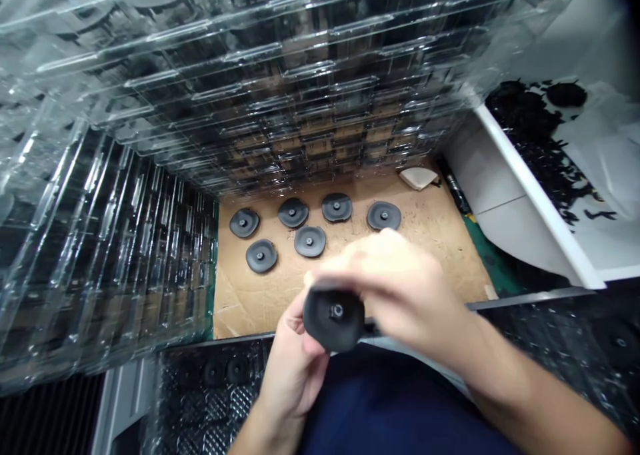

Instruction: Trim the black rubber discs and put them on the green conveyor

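A black, dish-shaped disc (320,322) with a small metal-looking stud at its centre is gripped by my left hand (295,358), whose fingers close on its left and lower edge. My right hand (400,285) is bent over the disc's upper right rim, fingers curled and blurred by motion. Whether it pinches the rim or some small thing there is hidden. Beyond my hands, several similar discs lie apart on a brown cardboard sheet (430,255), stud side up. Nearest to my right hand is one disc (384,210); another disc (310,247) lies past my left hand.
Tall stacks of clear plastic trays (320,75) wall off the back, with another tray stack (165,242) at left. A white bin (540,195) at right holds black scraps. A white wedge-shaped piece (418,177) and a dark pen-like tool (454,187) lie near it. Trays (210,402) with discs sit below the table edge.
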{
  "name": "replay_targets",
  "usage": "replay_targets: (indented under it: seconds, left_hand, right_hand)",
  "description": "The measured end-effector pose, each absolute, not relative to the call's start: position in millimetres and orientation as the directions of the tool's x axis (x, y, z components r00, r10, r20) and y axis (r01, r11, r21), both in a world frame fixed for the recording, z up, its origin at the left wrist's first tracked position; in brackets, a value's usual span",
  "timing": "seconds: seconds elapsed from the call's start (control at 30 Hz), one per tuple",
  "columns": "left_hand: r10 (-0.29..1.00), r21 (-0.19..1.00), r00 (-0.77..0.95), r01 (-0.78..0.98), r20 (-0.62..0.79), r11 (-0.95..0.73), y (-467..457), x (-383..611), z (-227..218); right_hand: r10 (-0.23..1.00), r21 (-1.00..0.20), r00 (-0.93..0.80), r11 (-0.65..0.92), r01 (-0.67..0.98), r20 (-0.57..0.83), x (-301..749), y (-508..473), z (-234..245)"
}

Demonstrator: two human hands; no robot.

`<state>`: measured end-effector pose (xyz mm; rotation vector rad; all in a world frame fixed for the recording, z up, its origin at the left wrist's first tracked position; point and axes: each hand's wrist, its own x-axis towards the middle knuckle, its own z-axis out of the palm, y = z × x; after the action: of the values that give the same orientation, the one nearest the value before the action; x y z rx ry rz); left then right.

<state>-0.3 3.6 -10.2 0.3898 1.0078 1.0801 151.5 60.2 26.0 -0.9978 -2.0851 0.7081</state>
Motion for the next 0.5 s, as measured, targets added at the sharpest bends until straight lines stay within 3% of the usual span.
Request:
replay_targets:
  seconds: [0.07,0.17,0.33,0.43,0.5]
  left_hand:
    - [0.850,0.661,0.092,-0.588,-0.518,0.466,5,0,-8]
    - [0.837,0.608,0.077,-0.651,-0.542,0.454,6,-2,-6]
    - [0.846,0.579,0.096,-0.688,-0.525,0.437,8,-4,-9]
    - [0.832,0.574,0.091,-0.682,-0.547,0.453,8,-1,-9]
    - [0.834,0.582,0.083,-0.678,-0.546,0.449,7,2,-8]
  right_hand:
    - [0.920,-0.730,-0.358,0.355,0.584,0.161,163,65,2]
    - [0.938,-0.731,-0.346,0.218,0.647,-0.027,174,52,-40]
    - [0.943,-0.774,-0.323,0.146,0.617,-0.079,175,24,-68]
    - [0.976,-0.798,-0.214,0.091,0.596,-0.049,172,30,-36]
    - [0.987,-0.857,-0.142,0.131,0.499,0.069,165,36,-4]
